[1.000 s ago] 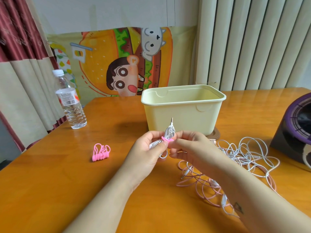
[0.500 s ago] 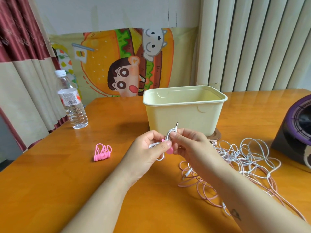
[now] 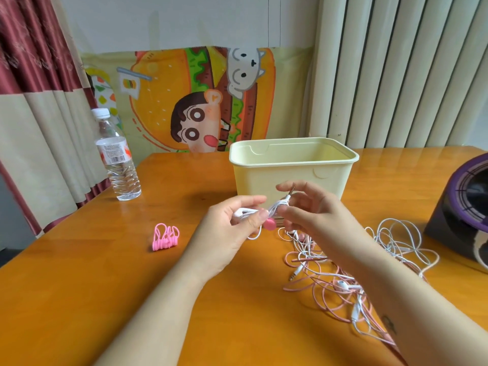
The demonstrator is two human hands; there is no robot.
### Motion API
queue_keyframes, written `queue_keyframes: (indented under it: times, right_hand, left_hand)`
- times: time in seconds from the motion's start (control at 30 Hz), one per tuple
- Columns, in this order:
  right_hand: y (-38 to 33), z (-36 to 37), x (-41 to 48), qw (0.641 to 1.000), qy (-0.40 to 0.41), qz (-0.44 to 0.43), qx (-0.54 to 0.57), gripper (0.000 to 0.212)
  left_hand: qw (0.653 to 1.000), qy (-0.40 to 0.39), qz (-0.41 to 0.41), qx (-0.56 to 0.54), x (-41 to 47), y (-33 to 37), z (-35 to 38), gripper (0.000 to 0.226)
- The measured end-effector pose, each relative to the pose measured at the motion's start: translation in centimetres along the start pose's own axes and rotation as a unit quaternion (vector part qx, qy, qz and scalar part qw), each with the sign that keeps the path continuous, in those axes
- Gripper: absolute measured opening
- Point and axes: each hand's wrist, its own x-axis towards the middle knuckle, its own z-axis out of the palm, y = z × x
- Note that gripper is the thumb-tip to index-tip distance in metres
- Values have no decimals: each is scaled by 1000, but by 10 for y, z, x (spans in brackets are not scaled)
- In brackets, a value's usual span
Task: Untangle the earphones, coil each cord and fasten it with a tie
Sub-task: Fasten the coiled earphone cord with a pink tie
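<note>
Earphone coil: 1, left hand | pink tie: 1 | tangle: 1

Bare tabletop between bottle and ties; bin and cord tangle crowd the right.

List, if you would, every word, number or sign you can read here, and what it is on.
Water bottle label: print and a barcode, too small to read.
Cartoon poster: pictures only, no words visible.
Mark on the right forearm: too small to make out.
Cream tub: no text visible.
Coiled white earphone: no marking visible.
Nothing here can be quoted.
</note>
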Motion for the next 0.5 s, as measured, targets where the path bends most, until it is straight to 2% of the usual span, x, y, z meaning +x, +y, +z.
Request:
queue_keyframes:
  times: [0.1, 0.17, 0.2, 0.27, 0.37, 0.5]
  right_hand:
    - [-19, -3, 2, 1000, 6, -15, -5, 18]
    - [-33, -7, 11, 997, 58, -34, 44, 19]
    - [-40, -9, 18, 993, 90, -45, 60, 19]
    - [-49, -15, 36, 986, 150, -63, 45, 19]
    - [-49, -19, 66, 965, 217, -90, -119, 18]
    - [-37, -17, 90, 921, 215, -81, -313, 11]
  left_hand:
    - [997, 21, -13, -68, 2, -3, -3, 39]
    - [995, 28, -43, -88, 5, -9, -2, 31]
    - [997, 26, -54, -56, 5, -13, -1, 22]
    - [995, -11, -55, 86, 7, -27, 3, 10]
    - [960, -103, -57, 255, 2, -48, 8, 21]
    - [950, -120, -48, 284, 0, -53, 7, 25]
